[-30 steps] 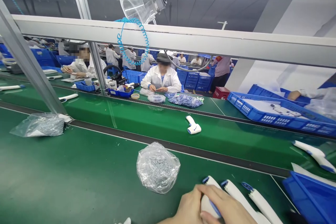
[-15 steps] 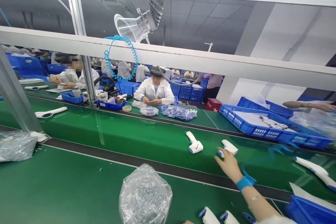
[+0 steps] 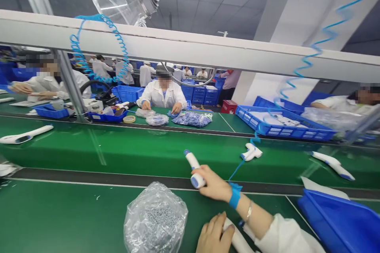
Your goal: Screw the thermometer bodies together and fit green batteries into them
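The right hand [image 3: 214, 184], a blue strap at its wrist, grips a white, blue-tipped plastic infrared thermometer [image 3: 192, 168] by its lower end, just above the green desk [image 3: 59, 213]. The left hand [image 3: 214, 233] closes around a second white plastic thermometer [image 3: 236, 237], just beside a clear plastic bag of small grey parts [image 3: 156, 217].

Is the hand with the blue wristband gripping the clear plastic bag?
No, that hand grips a white infrared thermometer; the clear plastic bag lies apart on the belt.
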Tool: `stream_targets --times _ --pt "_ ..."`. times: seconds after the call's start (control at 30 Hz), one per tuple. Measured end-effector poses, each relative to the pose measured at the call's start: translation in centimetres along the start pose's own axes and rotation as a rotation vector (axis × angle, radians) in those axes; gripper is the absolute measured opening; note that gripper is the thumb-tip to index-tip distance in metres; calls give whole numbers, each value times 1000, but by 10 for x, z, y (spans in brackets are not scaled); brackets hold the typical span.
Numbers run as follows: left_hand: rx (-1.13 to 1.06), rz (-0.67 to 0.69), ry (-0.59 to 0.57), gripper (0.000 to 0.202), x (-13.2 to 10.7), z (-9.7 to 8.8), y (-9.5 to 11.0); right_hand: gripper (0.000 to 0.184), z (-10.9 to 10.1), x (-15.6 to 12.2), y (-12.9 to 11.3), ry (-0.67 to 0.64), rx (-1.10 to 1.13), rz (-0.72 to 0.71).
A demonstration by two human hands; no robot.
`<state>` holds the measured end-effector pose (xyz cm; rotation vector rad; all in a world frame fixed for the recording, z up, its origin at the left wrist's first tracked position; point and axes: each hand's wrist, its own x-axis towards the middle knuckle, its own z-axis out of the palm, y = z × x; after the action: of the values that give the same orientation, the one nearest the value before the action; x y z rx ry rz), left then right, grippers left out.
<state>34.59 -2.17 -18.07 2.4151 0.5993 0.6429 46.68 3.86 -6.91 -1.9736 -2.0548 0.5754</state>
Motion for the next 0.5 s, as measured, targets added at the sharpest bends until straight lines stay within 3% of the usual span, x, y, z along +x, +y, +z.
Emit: stream_targets --times 0.1,0.17,0.23,0.3,0.4,0.5 --pt "38 160 -115 38 16 -3 4 66 15 -30 -33 -66 20 -29" --pt "24 220 -148 44 21 -11 3 72 5 -54 -30 -36 12 18" --pt "24 289 -194 48 22 -23 0 60 -20 -89 -6 65 -21 165" --pt "-14 372 -238 45 20 -35 -4 41 -51 -137 34 196 -73 402" --pt "-238 487 -173 37 16 -48 -3 9 -81 -218 98 301 -117 818" --pt "-482 489 40 42 14 -50 9 28 -77 -282 141 298 -14 1090"
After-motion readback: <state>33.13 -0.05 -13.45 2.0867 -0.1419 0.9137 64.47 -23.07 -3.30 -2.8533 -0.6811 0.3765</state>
